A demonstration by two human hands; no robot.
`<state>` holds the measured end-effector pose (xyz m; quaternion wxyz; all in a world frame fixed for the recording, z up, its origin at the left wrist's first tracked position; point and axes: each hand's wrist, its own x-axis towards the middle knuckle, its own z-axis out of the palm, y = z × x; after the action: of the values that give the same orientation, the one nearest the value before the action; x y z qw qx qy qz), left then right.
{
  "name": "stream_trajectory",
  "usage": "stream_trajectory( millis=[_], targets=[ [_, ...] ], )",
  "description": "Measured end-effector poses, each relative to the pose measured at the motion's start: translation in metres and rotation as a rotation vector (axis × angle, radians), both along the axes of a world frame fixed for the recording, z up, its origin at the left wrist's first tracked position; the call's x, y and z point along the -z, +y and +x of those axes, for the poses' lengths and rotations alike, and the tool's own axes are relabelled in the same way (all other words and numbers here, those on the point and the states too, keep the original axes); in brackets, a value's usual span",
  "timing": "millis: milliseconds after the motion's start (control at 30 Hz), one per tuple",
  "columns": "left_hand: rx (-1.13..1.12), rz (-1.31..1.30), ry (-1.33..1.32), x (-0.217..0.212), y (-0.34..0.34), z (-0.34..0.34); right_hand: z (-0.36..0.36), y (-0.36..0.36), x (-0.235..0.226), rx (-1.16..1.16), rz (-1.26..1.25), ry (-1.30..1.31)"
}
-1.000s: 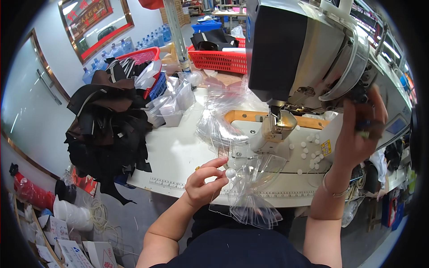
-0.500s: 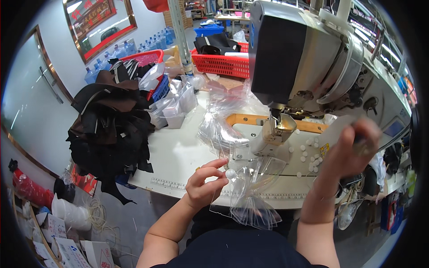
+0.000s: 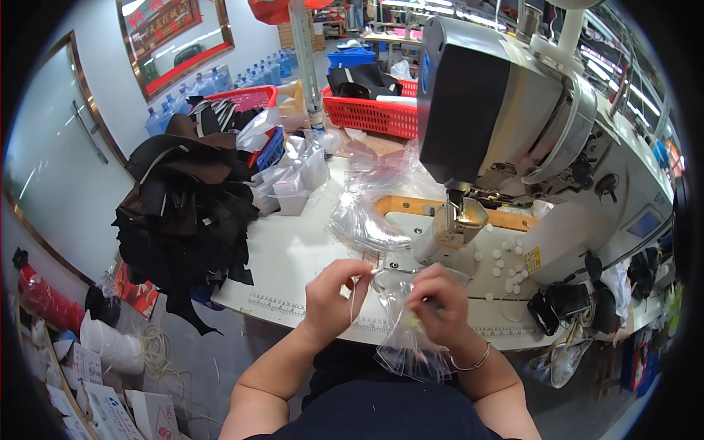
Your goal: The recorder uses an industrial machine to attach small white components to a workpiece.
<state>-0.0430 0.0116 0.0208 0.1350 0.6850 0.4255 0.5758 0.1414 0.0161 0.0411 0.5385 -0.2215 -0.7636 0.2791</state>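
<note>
My left hand (image 3: pixel 334 297) is closed in a pinch over the front of the sewing table (image 3: pixel 282 260). A small white disc (image 3: pixel 376 272), seen nearly edge-on, shows at its fingertips, beside a fan of clear plastic pieces (image 3: pixel 407 356) that hangs over the table's front edge. Below the pinch a thin pale strand (image 3: pixel 353 302) dangles. Just right of the plastic, my right hand (image 3: pixel 440 304) has its fingers curled around something small and dark, too blurred to name. Beyond both hands stands the sewing machine (image 3: pixel 460 95), its needle area (image 3: pixel 463 209) apart from them.
White discs (image 3: pixel 511 273) lie scattered right of the needle area. More clear plastic (image 3: pixel 367 216) is heaped on the left. A tall pile of black fabric pieces (image 3: pixel 183 213) covers the table's left end. Behind stand a red basket (image 3: pixel 370 116) and clear containers (image 3: pixel 293 183).
My right hand has come from beside the machine on the right, down and left to the plastic. My left hand has turned, and the white disc now shows more edge-on.
</note>
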Motion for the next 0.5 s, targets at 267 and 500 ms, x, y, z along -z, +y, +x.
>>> stream_trajectory(
  millis=[267, 500],
  targets=[
    [0.483, -0.845, -0.475, -0.007, 0.006, -0.028, 0.007, 0.006, 0.029, 0.122, -0.500, 0.104],
    [0.480, -0.785, -0.552, -0.007, -0.003, -0.017, -0.010, 0.005, 0.029, 0.051, -0.687, -0.119]
  ],
)
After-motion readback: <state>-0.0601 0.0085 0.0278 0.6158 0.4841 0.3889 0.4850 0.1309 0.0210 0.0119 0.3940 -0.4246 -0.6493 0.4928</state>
